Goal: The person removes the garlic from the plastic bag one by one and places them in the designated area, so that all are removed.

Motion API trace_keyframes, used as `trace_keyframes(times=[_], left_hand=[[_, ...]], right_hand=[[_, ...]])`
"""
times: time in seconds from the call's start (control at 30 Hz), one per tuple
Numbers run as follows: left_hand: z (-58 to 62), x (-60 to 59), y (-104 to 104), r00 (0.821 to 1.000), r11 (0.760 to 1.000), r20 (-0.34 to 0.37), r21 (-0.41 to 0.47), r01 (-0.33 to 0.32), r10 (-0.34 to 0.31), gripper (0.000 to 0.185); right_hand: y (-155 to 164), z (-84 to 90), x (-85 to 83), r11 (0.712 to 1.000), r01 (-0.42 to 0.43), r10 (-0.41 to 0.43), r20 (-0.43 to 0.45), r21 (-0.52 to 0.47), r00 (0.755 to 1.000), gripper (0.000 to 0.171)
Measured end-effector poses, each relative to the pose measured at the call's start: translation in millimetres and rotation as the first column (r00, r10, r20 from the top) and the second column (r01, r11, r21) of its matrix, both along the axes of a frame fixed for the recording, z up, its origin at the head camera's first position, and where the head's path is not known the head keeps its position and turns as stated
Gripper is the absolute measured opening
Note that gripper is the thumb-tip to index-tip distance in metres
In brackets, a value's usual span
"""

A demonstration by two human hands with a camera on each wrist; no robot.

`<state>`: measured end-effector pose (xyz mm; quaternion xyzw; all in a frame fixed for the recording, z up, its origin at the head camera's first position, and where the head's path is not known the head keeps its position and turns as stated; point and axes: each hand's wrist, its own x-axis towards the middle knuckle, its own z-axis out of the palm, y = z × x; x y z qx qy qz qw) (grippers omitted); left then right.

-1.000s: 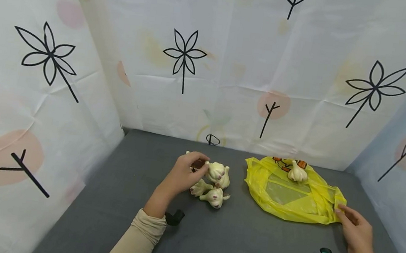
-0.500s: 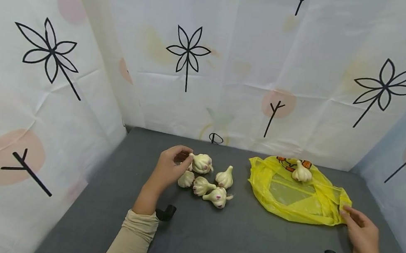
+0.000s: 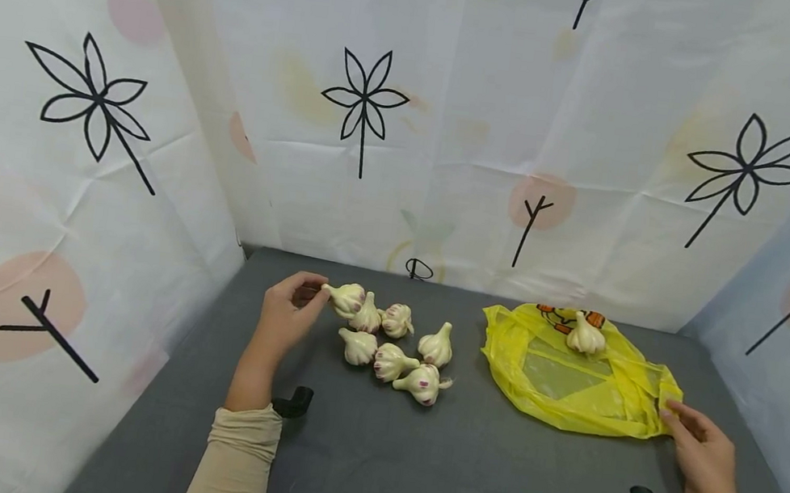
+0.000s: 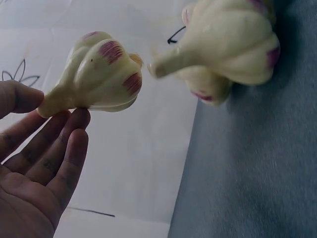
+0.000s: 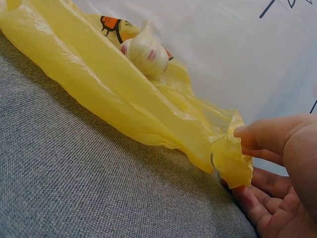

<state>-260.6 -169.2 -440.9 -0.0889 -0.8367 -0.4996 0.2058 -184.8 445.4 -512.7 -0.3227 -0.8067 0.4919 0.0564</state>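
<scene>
**Left Hand on a Garlic Stem, Right Hand at the Bag Edge**

Where the left hand meets the cream-white garlic bulb with purple streaks, the hold is a narrow pinch: thumb and fingertips close on the stem end, and the bulb body projects away from the palm. In the left wrist view the remaining fingers lie almost straight beneath the stem. Just beyond the held bulb, on the side away from the palm, a loose cluster of six more cream-white garlic bulbs lies on the grey fabric tabletop; whether the held bulb touches the nearest of them cannot be told.

The right hand rests at the near corner of the crumpled yellow plastic bag. The right wrist view shows the thumb above the bag's folded edge and the fingers below it, touching the plastic; whether they clamp it cannot be told. Well beyond this hand, at the bag's far end, a single white garlic bulb sits on the plastic beside an orange printed mark.
</scene>
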Motion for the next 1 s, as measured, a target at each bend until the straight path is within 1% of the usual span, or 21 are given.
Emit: trace_keyframes(times=[0.17, 0.33, 0.43, 0.53, 0.6, 0.8, 0.9, 1.0], left_hand=[[-8.8, -2.1, -12.9, 0.998, 0.999, 0.053, 0.008, -0.045, 0.045, 0.017], [-18.7, -3.9, -19.9, 0.993, 0.998, 0.108, 0.012, -0.057, 0.055, 0.019], [-25.4, -6.0, -22.2, 0.984, 0.997, 0.163, 0.001, -0.077, 0.076, 0.019], [-31.7, -9.0, -23.1, 0.97, 0.995, 0.221, -0.003, -0.102, 0.1, 0.02], [-35.3, -11.8, -22.6, 0.964, 0.994, 0.245, 0.008, -0.105, 0.1, 0.023], [-41.8, -21.8, -17.3, 0.952, 0.989, 0.288, 0.07, -0.128, 0.103, 0.029], [-43.8, -22.6, -17.5, 0.945, 0.987, 0.309, 0.075, -0.139, 0.109, 0.028], [-45.0, -23.4, -18.6, 0.944, 0.987, 0.312, 0.084, -0.14, 0.108, 0.027]], right_hand=[[1.2, 1.2, 1.1, 1.0, -0.01, 0.01, 0.001, -0.009, 1.0, 0.061], [2.3, 1.6, 3.5, 1.0, -0.025, 0.025, -0.005, 0.012, 1.0, 0.061], [2.9, 1.8, 5.6, 0.999, -0.039, 0.039, -0.01, 0.02, 0.999, 0.06], [3.5, 2.4, 6.9, 0.999, -0.05, 0.05, -0.013, 0.021, 0.999, 0.059], [3.9, 2.7, 7.2, 0.999, -0.048, 0.048, -0.014, 0.021, 0.999, 0.059], [5.5, 2.0, 9.3, 0.999, -0.032, 0.033, -0.022, 0.032, 0.999, 0.058], [4.2, 1.2, 10.1, 0.998, -0.054, 0.055, -0.026, 0.04, 0.998, 0.06], [2.0, 1.0, 9.6, 0.997, -0.072, 0.073, -0.03, 0.034, 0.997, 0.062]])
